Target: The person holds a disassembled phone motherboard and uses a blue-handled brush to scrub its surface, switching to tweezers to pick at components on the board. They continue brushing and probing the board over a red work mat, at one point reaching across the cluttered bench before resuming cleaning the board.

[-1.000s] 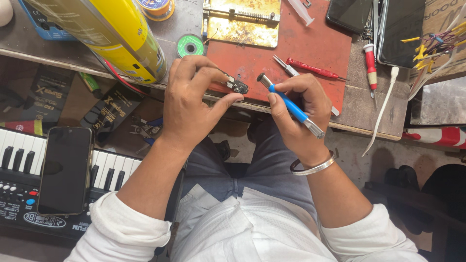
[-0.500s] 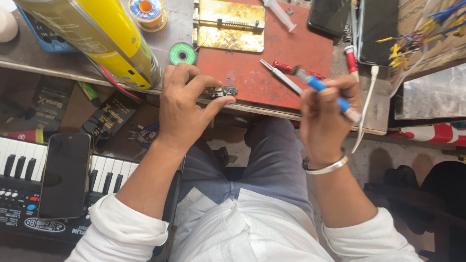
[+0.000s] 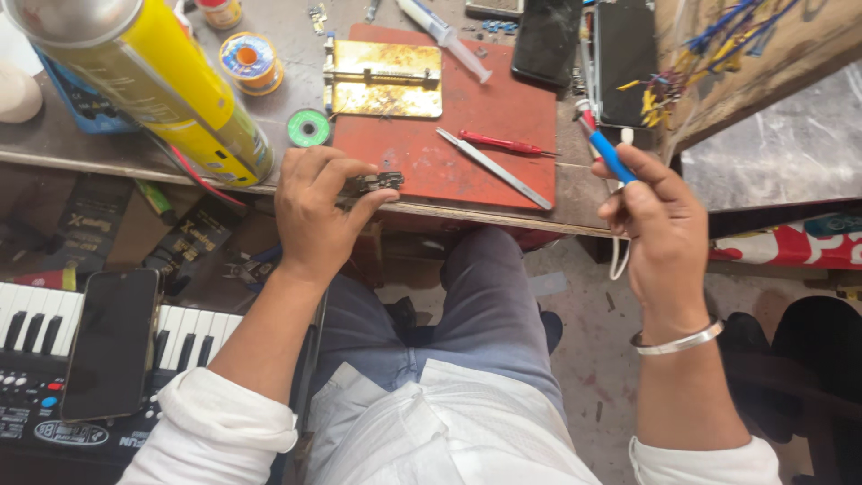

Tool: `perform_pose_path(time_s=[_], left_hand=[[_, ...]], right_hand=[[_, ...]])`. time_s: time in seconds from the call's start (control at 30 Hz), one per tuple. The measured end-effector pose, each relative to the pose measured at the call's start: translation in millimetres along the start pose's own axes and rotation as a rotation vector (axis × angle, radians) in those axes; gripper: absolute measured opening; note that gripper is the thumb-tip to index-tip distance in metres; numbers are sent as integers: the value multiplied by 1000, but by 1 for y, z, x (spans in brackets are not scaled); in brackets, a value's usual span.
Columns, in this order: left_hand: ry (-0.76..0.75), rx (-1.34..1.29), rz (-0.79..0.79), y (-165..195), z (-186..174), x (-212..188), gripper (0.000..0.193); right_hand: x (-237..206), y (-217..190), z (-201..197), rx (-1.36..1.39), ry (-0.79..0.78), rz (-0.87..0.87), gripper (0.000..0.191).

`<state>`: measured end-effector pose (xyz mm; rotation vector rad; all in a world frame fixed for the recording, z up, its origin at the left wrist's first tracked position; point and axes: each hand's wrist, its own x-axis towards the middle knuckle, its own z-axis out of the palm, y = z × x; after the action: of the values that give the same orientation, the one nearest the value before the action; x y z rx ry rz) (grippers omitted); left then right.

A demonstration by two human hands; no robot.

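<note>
My left hand (image 3: 316,214) pinches a small dark electronic part (image 3: 375,184) at the front edge of the workbench. My right hand (image 3: 654,224) is off to the right, gripping a blue-handled screwdriver (image 3: 607,151) that points up and left. A silver bangle (image 3: 675,341) circles that wrist. On the red mat (image 3: 467,117) lie a red-handled screwdriver (image 3: 499,142), metal tweezers (image 3: 494,169) and a brass holding fixture (image 3: 383,79).
A large yellow spray can (image 3: 153,76) lies at the bench's left. Solder spools (image 3: 251,61), a green tape roll (image 3: 309,127), a syringe (image 3: 444,34) and dark phones (image 3: 621,56) lie on the bench. A phone (image 3: 111,341) rests on a keyboard (image 3: 36,359) at lower left.
My right hand has carried the blue screwdriver away from the part, out to the right side. My left hand has kept hold of the part near the bench edge.
</note>
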<state>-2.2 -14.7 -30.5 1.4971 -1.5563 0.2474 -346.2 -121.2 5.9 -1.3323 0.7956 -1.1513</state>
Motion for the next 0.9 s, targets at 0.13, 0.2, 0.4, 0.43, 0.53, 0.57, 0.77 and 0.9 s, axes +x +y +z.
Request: perform_pose_path(time_s=[0.13, 0.2, 0.4, 0.43, 0.53, 0.57, 0.77, 0.9], left_hand=[[-7, 23, 14, -4, 1, 0, 31], [3, 53, 25, -4, 0, -2, 32], [33, 75, 60, -6, 2, -4, 33], [39, 73, 61, -6, 3, -4, 33], [52, 66, 60, -7, 5, -5, 32], [55, 57, 62, -7, 5, -4, 32], [57, 53, 65, -6, 6, -4, 33], [49, 53, 45, -5, 7, -3, 32]], right_hand=[[0, 2, -5, -631, 72, -212, 27], [2, 1, -3, -755, 107, -273, 24], [16, 2, 14, -821, 92, -319, 24], [19, 3, 17, -870, 50, -388, 25], [26, 9, 25, -1012, -53, -524, 29], [28, 11, 27, -1064, -64, -524, 28], [25, 11, 36, -1128, -33, -579, 29], [20, 1, 44, -1067, -60, -609, 24]])
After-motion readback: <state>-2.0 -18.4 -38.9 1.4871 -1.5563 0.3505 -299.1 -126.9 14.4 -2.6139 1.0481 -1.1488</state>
